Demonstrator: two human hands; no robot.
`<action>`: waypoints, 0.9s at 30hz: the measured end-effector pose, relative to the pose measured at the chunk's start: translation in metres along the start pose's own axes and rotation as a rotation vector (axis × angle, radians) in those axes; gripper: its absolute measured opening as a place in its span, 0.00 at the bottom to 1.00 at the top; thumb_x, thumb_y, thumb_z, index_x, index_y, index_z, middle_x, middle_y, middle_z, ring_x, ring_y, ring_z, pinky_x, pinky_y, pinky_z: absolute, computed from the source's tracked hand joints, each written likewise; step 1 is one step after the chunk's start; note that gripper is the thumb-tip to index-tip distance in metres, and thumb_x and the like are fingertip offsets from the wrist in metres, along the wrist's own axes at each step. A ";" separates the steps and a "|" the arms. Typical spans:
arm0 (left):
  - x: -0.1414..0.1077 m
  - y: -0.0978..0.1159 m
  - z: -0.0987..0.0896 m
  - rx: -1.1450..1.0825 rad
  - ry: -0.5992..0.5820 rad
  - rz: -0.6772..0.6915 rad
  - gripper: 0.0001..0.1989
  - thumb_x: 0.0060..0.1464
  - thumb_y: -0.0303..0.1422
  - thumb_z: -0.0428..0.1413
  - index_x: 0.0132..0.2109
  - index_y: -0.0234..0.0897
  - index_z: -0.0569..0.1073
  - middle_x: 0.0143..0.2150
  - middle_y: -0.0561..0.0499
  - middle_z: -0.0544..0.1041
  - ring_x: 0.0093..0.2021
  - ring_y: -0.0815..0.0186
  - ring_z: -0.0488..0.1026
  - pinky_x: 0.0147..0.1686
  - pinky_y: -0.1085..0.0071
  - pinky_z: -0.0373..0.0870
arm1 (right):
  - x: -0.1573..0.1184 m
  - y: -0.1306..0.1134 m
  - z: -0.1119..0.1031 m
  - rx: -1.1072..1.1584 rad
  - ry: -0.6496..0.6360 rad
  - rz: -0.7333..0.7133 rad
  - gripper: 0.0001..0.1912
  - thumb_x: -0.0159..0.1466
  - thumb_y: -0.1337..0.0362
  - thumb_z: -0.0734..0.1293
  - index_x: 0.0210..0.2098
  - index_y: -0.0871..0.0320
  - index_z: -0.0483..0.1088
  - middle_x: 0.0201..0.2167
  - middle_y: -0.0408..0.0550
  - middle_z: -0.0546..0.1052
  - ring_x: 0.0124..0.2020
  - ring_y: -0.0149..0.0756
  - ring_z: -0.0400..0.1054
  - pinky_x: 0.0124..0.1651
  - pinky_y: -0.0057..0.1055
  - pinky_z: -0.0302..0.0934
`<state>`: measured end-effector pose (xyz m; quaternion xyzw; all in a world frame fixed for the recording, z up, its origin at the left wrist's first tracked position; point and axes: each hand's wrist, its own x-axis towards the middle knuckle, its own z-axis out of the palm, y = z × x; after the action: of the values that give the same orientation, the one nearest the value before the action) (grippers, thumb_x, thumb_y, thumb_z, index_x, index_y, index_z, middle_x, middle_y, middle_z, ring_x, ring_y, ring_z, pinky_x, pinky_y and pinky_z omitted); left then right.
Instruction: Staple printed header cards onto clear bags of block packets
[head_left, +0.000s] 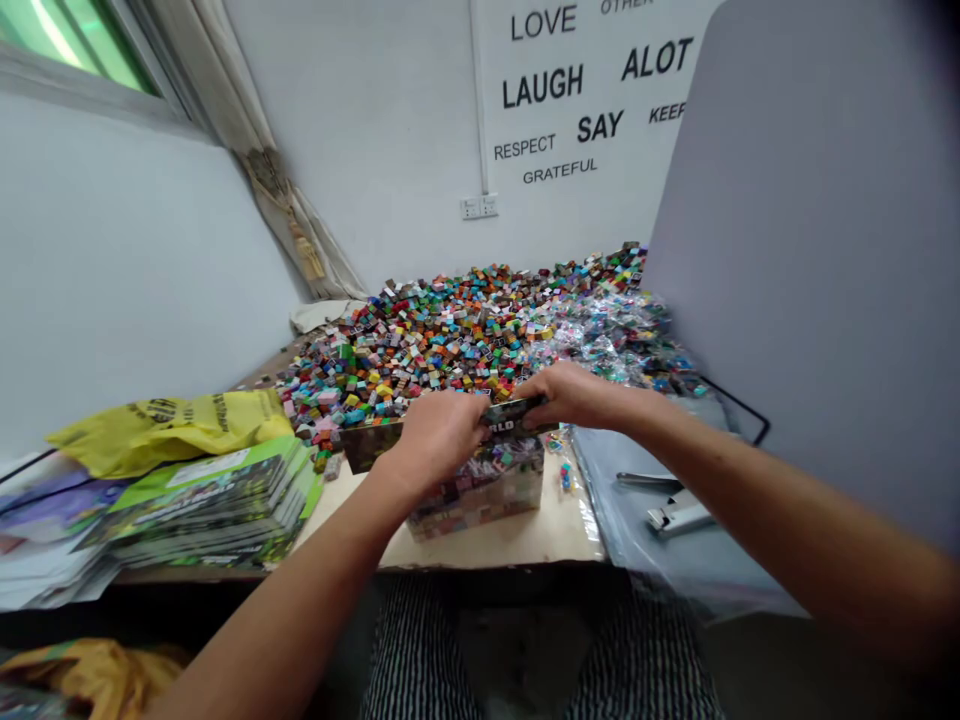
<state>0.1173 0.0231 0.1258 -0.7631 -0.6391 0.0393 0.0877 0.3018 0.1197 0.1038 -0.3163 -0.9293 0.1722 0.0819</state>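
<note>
A box [487, 495] with a pixel-block pattern stands on the pale board [570, 535] near the table's front edge. Across its top lies a dark printed lid or flat box [367, 445], tilted and reaching out past the box on the left; part of a word, "RLD", shows on its edge. My left hand [442, 430] is closed over the middle of this dark piece. My right hand [562, 395] grips its right end, thumb on the near side. Whether the dark piece is seated on the box is hidden by my hands.
Behind is a big heap of small coloured cubes [435, 340], with clear bagged ones [615, 335] at right. Green booklets [217, 500] and a yellow bag [172, 430] lie left. A stapler [679, 512] rests on plastic sheets [630, 530] at right, beside a grey panel [810, 250].
</note>
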 end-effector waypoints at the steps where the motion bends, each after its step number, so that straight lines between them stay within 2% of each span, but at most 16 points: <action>1: 0.002 0.000 -0.001 -0.002 -0.003 -0.004 0.10 0.59 0.36 0.52 0.42 0.41 0.77 0.38 0.47 0.81 0.39 0.57 0.77 0.32 0.70 0.64 | -0.001 0.003 0.000 0.012 0.000 -0.004 0.04 0.55 0.67 0.69 0.32 0.58 0.75 0.23 0.39 0.73 0.26 0.27 0.62 0.29 0.25 0.49; 4: 0.006 0.000 -0.003 -0.003 -0.027 -0.002 0.10 0.58 0.36 0.52 0.41 0.42 0.78 0.37 0.47 0.81 0.39 0.57 0.77 0.31 0.70 0.64 | -0.004 0.010 0.003 0.036 0.020 -0.017 0.03 0.55 0.68 0.69 0.31 0.58 0.74 0.22 0.38 0.72 0.26 0.28 0.63 0.29 0.25 0.49; 8: 0.017 0.005 -0.004 0.004 -0.046 0.072 0.10 0.56 0.37 0.55 0.42 0.41 0.78 0.38 0.48 0.81 0.40 0.58 0.77 0.33 0.71 0.64 | 0.000 0.010 0.011 0.042 0.077 -0.028 0.03 0.54 0.68 0.69 0.30 0.58 0.75 0.20 0.38 0.70 0.25 0.28 0.61 0.29 0.26 0.49; 10: 0.022 0.009 -0.003 -0.005 -0.035 0.066 0.11 0.56 0.38 0.55 0.43 0.41 0.78 0.38 0.48 0.81 0.39 0.59 0.76 0.33 0.72 0.63 | 0.000 0.010 0.011 0.052 0.099 -0.022 0.04 0.55 0.68 0.69 0.32 0.58 0.75 0.23 0.39 0.72 0.27 0.29 0.62 0.31 0.27 0.51; 12: 0.026 0.011 0.000 -0.003 -0.025 0.030 0.12 0.57 0.38 0.53 0.43 0.41 0.78 0.36 0.48 0.81 0.38 0.58 0.76 0.33 0.71 0.62 | -0.008 0.015 0.006 0.073 0.113 -0.011 0.09 0.57 0.67 0.68 0.39 0.57 0.75 0.30 0.41 0.75 0.31 0.30 0.65 0.34 0.27 0.54; 15: 0.031 0.009 0.004 -0.002 -0.023 0.003 0.14 0.58 0.41 0.52 0.46 0.43 0.78 0.34 0.48 0.79 0.36 0.57 0.75 0.32 0.70 0.60 | -0.045 0.039 -0.003 0.164 0.254 0.023 0.18 0.60 0.62 0.68 0.49 0.57 0.72 0.41 0.45 0.77 0.40 0.32 0.69 0.41 0.27 0.59; 17: 0.032 0.006 0.005 0.002 -0.031 -0.002 0.15 0.58 0.41 0.52 0.47 0.43 0.78 0.33 0.48 0.78 0.35 0.56 0.74 0.32 0.69 0.60 | -0.084 0.063 -0.002 0.152 0.359 0.148 0.16 0.63 0.56 0.65 0.46 0.58 0.72 0.38 0.46 0.77 0.38 0.33 0.70 0.41 0.29 0.61; 18: 0.032 0.005 0.005 0.009 -0.037 -0.001 0.15 0.58 0.41 0.52 0.47 0.44 0.78 0.32 0.48 0.77 0.34 0.56 0.74 0.31 0.69 0.59 | -0.106 0.076 0.002 0.091 0.338 0.263 0.15 0.64 0.55 0.64 0.43 0.58 0.73 0.35 0.46 0.77 0.36 0.33 0.70 0.39 0.29 0.61; 19: 0.032 0.005 0.005 0.019 -0.041 0.005 0.15 0.58 0.41 0.51 0.46 0.43 0.78 0.31 0.48 0.77 0.33 0.56 0.73 0.31 0.69 0.58 | -0.127 0.089 0.008 0.016 0.259 0.385 0.14 0.65 0.56 0.62 0.42 0.56 0.74 0.34 0.45 0.78 0.35 0.33 0.71 0.39 0.29 0.62; 21: 0.031 0.006 0.004 0.043 -0.051 0.018 0.14 0.59 0.41 0.50 0.43 0.43 0.78 0.29 0.48 0.74 0.31 0.57 0.71 0.29 0.69 0.56 | -0.165 0.115 0.026 -0.043 0.167 0.481 0.10 0.61 0.61 0.65 0.40 0.55 0.75 0.36 0.46 0.79 0.36 0.36 0.72 0.39 0.31 0.64; 24: 0.031 0.007 0.004 0.086 -0.062 0.001 0.13 0.59 0.41 0.51 0.38 0.43 0.77 0.26 0.51 0.71 0.28 0.59 0.69 0.26 0.70 0.50 | -0.203 0.141 0.053 -0.126 0.129 0.559 0.22 0.56 0.68 0.67 0.51 0.52 0.72 0.48 0.49 0.77 0.46 0.41 0.71 0.47 0.35 0.65; 27: 0.031 0.006 0.006 0.074 -0.063 -0.023 0.10 0.58 0.41 0.52 0.39 0.47 0.78 0.26 0.53 0.71 0.26 0.62 0.66 0.26 0.71 0.47 | -0.222 0.148 0.069 -0.213 0.117 0.630 0.31 0.53 0.70 0.68 0.56 0.50 0.68 0.53 0.50 0.73 0.52 0.45 0.68 0.52 0.37 0.63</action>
<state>0.1276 0.0528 0.1205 -0.7504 -0.6482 0.0859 0.0963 0.5406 0.0740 -0.0251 -0.6039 -0.7925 0.0727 0.0445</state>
